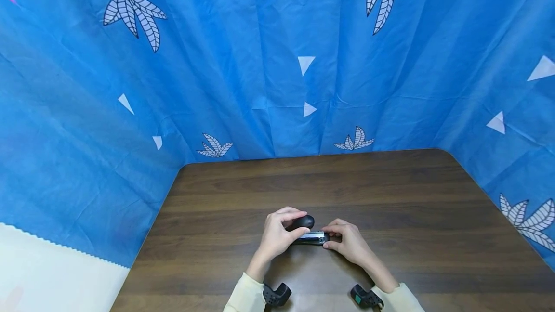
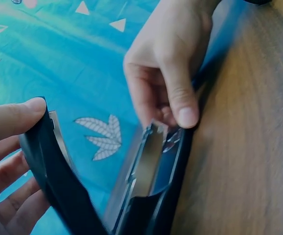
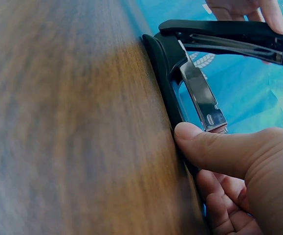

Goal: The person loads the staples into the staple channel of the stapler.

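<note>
A black stapler [image 1: 315,241] sits on the wooden table, swung wide open at its hinge. My left hand [image 1: 278,231] grips the raised top arm [image 3: 229,30], thumb on one side and fingers on the other. At the front end of the base, my right hand [image 1: 350,243] pinches the stapler, its thumb [image 3: 200,142] along the near edge. Between the hands the shiny metal magazine [image 3: 200,90] lies exposed, slightly lifted from the base in the right wrist view. The underside of the top arm, with a metal strip, also shows there.
The dark wooden table [image 1: 243,191] reaches back to a blue curtain [image 1: 277,85] with white leaf and triangle prints, which also hangs along both sides. Black devices [image 1: 277,295] are strapped at both wrists. White cloth [image 1: 52,273] shows at the lower left.
</note>
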Demonstrator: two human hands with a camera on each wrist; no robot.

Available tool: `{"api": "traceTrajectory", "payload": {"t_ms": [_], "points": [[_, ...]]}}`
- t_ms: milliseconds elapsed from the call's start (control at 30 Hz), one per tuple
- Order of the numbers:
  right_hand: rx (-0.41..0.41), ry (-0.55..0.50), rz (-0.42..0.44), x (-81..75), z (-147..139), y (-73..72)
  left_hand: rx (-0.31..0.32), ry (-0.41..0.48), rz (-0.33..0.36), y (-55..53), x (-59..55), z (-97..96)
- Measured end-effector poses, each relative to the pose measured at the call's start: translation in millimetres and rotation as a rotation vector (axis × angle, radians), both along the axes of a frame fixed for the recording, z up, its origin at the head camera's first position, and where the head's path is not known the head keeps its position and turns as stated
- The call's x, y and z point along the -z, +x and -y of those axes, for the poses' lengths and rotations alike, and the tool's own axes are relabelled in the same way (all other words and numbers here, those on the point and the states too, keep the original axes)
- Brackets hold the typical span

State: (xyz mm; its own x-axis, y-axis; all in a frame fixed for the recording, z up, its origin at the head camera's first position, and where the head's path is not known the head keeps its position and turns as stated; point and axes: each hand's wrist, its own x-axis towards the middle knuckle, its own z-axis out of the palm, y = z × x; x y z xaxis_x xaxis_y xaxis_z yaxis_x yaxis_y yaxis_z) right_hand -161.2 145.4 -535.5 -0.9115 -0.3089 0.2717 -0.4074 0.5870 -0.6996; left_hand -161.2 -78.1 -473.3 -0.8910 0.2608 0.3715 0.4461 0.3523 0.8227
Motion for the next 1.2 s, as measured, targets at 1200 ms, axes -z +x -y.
{"api": "traceTrajectory", "payload": {"t_ms": [1200], "points": [[-0.019,0.003,-0.051,0.4,0,0.4,-0.105,-0.251,-0.087,-1.4,39.9,-37.7]]}}
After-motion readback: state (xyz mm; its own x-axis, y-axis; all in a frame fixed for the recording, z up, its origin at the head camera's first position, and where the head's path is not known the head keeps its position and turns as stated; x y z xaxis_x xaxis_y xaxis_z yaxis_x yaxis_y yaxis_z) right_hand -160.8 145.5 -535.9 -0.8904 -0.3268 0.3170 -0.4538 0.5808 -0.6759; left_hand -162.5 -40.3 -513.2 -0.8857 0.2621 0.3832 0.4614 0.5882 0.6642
